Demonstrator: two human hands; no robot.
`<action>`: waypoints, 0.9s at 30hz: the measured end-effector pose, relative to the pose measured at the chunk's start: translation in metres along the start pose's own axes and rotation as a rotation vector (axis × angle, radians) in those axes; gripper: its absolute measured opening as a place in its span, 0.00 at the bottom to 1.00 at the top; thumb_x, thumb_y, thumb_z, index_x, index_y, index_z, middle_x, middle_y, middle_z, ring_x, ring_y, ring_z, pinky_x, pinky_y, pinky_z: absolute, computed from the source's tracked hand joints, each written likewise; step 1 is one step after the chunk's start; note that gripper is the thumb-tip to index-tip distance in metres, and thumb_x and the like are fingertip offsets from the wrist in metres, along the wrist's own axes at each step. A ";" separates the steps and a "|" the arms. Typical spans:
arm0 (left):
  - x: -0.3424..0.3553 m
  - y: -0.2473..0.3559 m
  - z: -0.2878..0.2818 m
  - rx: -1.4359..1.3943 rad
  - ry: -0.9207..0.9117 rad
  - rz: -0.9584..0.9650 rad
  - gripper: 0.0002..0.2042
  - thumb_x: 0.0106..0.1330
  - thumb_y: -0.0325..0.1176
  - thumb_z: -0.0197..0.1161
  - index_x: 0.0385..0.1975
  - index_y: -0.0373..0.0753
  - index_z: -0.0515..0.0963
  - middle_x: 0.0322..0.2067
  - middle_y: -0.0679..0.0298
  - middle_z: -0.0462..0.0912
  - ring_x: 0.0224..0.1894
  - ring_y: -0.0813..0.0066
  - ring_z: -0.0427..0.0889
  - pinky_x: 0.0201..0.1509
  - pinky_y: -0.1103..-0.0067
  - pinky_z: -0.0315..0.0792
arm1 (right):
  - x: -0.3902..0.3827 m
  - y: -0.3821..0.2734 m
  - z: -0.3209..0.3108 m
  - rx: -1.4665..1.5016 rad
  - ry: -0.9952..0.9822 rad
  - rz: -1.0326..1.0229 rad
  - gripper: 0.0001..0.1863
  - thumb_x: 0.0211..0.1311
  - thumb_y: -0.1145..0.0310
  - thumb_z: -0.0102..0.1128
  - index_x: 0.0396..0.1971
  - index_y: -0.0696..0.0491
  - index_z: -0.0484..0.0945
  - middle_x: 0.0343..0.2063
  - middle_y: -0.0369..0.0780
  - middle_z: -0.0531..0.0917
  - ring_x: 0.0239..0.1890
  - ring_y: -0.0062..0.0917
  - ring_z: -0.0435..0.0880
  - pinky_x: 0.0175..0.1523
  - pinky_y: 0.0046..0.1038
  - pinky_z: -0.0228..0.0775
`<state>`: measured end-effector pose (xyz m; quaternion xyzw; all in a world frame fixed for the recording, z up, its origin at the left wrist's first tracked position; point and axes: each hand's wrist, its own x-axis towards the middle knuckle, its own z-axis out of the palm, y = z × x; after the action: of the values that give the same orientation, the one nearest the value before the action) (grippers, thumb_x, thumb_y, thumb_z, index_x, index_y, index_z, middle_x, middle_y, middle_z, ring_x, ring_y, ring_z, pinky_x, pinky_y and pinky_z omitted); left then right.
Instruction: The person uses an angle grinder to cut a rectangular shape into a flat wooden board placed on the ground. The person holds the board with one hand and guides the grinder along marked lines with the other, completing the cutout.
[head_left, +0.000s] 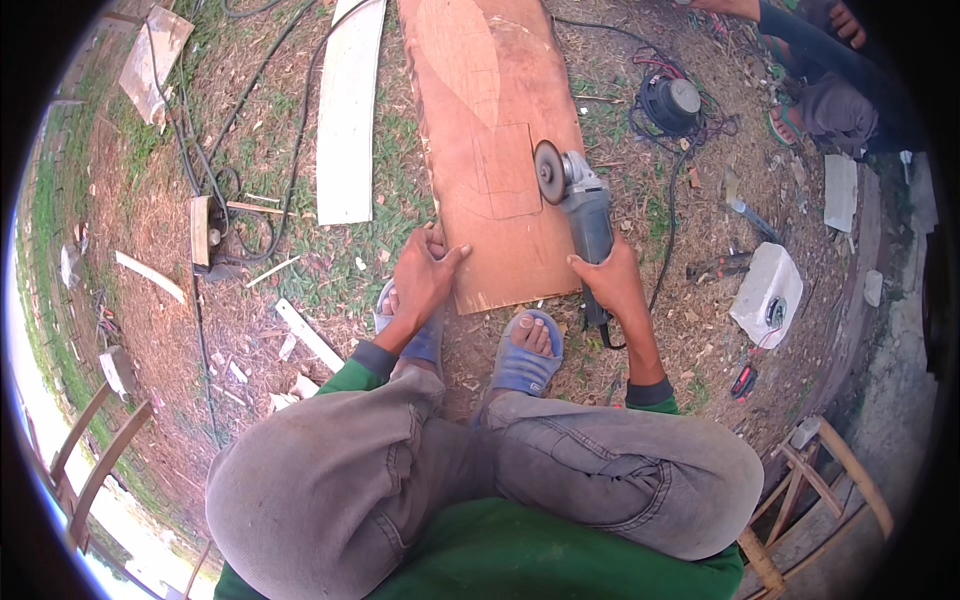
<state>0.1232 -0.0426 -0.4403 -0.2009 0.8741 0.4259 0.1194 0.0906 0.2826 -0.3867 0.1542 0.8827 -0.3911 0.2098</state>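
Angle grinder (590, 222) in a wrapped right grip (613, 278), left grip (425, 272) pinched on edge of plywood board (490, 160).

Right sandal (525, 370): here's a small pale mark on the blue strap, too tiny to read!
Angle grinder (590, 222): grey casing in view, nothing legible on it.
Wooden board (510, 255): drawn lines, yes, but no readable characters.

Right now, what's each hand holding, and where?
The right hand grips the angle grinder by the rear of its body; the left hand holds the wooden board by its left edge.
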 end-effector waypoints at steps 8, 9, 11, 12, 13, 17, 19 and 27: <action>-0.001 0.001 -0.001 0.010 -0.020 -0.024 0.28 0.63 0.50 0.87 0.46 0.32 0.84 0.34 0.56 0.88 0.36 0.60 0.88 0.43 0.64 0.82 | -0.007 -0.001 -0.001 0.012 0.006 -0.006 0.31 0.60 0.65 0.85 0.57 0.67 0.82 0.40 0.48 0.93 0.40 0.32 0.93 0.49 0.39 0.86; -0.001 0.001 -0.001 0.012 -0.020 -0.024 0.28 0.63 0.51 0.87 0.46 0.32 0.84 0.34 0.56 0.88 0.36 0.60 0.88 0.43 0.63 0.82 | -0.009 -0.002 -0.001 0.021 0.001 -0.004 0.31 0.60 0.65 0.85 0.57 0.67 0.82 0.40 0.48 0.93 0.39 0.32 0.93 0.49 0.39 0.86; -0.001 0.001 0.000 0.020 -0.009 -0.010 0.26 0.64 0.48 0.87 0.45 0.33 0.83 0.34 0.58 0.88 0.35 0.60 0.88 0.43 0.64 0.83 | -0.011 -0.002 -0.002 0.025 -0.004 0.005 0.31 0.60 0.65 0.85 0.57 0.67 0.81 0.40 0.48 0.92 0.39 0.32 0.93 0.48 0.39 0.86; -0.001 0.002 0.000 0.032 -0.006 -0.007 0.25 0.64 0.47 0.87 0.45 0.34 0.82 0.34 0.58 0.88 0.35 0.61 0.88 0.43 0.64 0.83 | -0.012 -0.002 -0.002 0.020 -0.005 0.012 0.31 0.60 0.65 0.85 0.57 0.67 0.81 0.39 0.48 0.92 0.39 0.32 0.93 0.48 0.39 0.86; -0.001 0.002 0.000 0.020 -0.008 -0.011 0.25 0.64 0.47 0.87 0.45 0.33 0.83 0.34 0.58 0.88 0.35 0.60 0.88 0.43 0.64 0.83 | -0.012 -0.002 -0.002 0.023 -0.004 0.011 0.31 0.60 0.65 0.85 0.57 0.67 0.81 0.39 0.48 0.92 0.39 0.32 0.93 0.48 0.39 0.86; -0.001 0.004 -0.001 0.001 -0.020 -0.045 0.26 0.64 0.49 0.87 0.45 0.32 0.84 0.34 0.57 0.88 0.36 0.60 0.88 0.42 0.65 0.82 | -0.014 0.000 -0.001 0.010 0.013 -0.011 0.30 0.60 0.65 0.84 0.56 0.66 0.82 0.39 0.48 0.92 0.39 0.32 0.93 0.49 0.39 0.86; -0.001 0.005 -0.001 -0.004 -0.022 -0.053 0.26 0.64 0.48 0.87 0.45 0.33 0.84 0.34 0.57 0.88 0.35 0.61 0.88 0.42 0.65 0.82 | -0.014 0.000 0.000 -0.004 0.009 0.014 0.30 0.59 0.66 0.84 0.56 0.66 0.82 0.39 0.47 0.92 0.39 0.31 0.93 0.49 0.39 0.86; -0.003 0.003 -0.001 0.006 -0.012 -0.019 0.24 0.65 0.46 0.86 0.46 0.35 0.82 0.34 0.60 0.87 0.35 0.62 0.87 0.42 0.64 0.82 | -0.018 0.002 -0.001 0.025 -0.023 0.038 0.34 0.58 0.62 0.85 0.59 0.66 0.82 0.44 0.56 0.94 0.46 0.46 0.97 0.55 0.44 0.87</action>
<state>0.1245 -0.0406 -0.4366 -0.2063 0.8725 0.4235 0.1293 0.1071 0.2832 -0.3783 0.1692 0.8722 -0.3998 0.2252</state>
